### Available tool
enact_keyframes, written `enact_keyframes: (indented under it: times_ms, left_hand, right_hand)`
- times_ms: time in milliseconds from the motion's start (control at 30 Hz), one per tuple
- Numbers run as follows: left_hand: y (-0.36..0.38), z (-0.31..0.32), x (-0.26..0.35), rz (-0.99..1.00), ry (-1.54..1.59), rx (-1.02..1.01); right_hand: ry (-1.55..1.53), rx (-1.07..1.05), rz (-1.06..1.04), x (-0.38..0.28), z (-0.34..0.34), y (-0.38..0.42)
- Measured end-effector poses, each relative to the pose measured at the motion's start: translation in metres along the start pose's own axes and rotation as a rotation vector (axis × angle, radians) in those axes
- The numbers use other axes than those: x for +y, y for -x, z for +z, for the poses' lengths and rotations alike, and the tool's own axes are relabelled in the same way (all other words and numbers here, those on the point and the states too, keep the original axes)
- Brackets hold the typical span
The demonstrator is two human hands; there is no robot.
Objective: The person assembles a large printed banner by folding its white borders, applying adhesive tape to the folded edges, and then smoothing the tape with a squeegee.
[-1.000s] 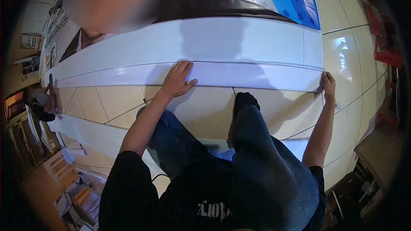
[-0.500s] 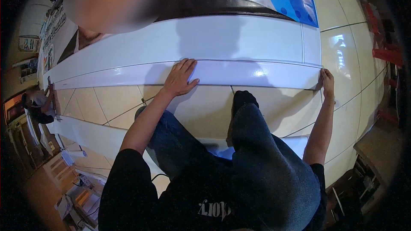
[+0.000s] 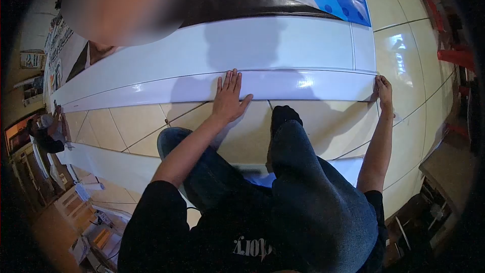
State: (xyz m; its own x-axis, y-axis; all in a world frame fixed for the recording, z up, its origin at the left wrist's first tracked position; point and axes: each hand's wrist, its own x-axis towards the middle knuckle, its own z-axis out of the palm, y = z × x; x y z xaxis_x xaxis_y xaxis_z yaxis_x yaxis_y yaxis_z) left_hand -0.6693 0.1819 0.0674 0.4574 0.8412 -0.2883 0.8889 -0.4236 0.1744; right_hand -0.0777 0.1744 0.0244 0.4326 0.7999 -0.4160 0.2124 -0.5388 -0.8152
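A large printed banner (image 3: 303, 40) lies on the tiled floor, its near edge folded over into a long white strip (image 3: 172, 88). Flat on that fold rests my left hand (image 3: 232, 96), fingers stretched out toward the fold line and thumb apart. My right hand (image 3: 384, 92) pinches the right end of the strip at the banner's corner, fingers closed on it. A dark line runs along the top of the folded strip.
At the far left another person (image 3: 48, 129) crouches by the banner's other end, a hand at the strip. A second white strip (image 3: 111, 164) lies on the floor behind my legs. Red plastic furniture (image 3: 454, 58) stands at the right; a wooden item (image 3: 76, 202) is lower left.
My left hand has slid to the right along the folded strip, its fingers now pointing more straight ahead. My right hand keeps its pinch at the corner. The view has shifted slightly.
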Motion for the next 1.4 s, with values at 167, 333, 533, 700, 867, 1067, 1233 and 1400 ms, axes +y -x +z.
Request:
enact_keyframes:
  times_ms: [167,333,533,700,867,1067,1233,1400]
  left_hand:
    - [-0.008,0.004,0.019,-0.209,0.189,0.213]
    - [-0.022,-0.005,0.001,-0.152,0.260,0.313]
    - [-0.037,-0.013,-0.017,-0.250,0.479,0.393]
    - [-0.024,-0.010,-0.006,-0.095,0.388,0.370]
    - [-0.013,0.007,0.017,0.129,0.122,0.129]
    - [-0.028,0.005,0.038,0.143,0.114,0.018]
    - [-0.039,0.009,0.056,0.103,0.118,0.027]
    - [-0.044,0.010,0.073,0.060,0.114,0.072]
  right_hand:
    - [0.041,-0.001,0.034,0.004,-0.005,-0.007]
    - [0.003,0.005,0.027,-0.001,-0.003,0.000]
    - [-0.006,0.017,-0.024,0.009,-0.001,-0.005]
    - [-0.001,0.025,0.009,-0.008,0.003,0.005]
    - [-0.023,0.005,-0.008,-0.004,0.002,0.003]
    - [-0.013,-0.007,0.011,-0.003,0.001,0.003]
    - [0.016,0.010,-0.024,-0.004,0.000,0.002]
    - [0.014,-0.005,-0.037,0.004,-0.002,-0.005]
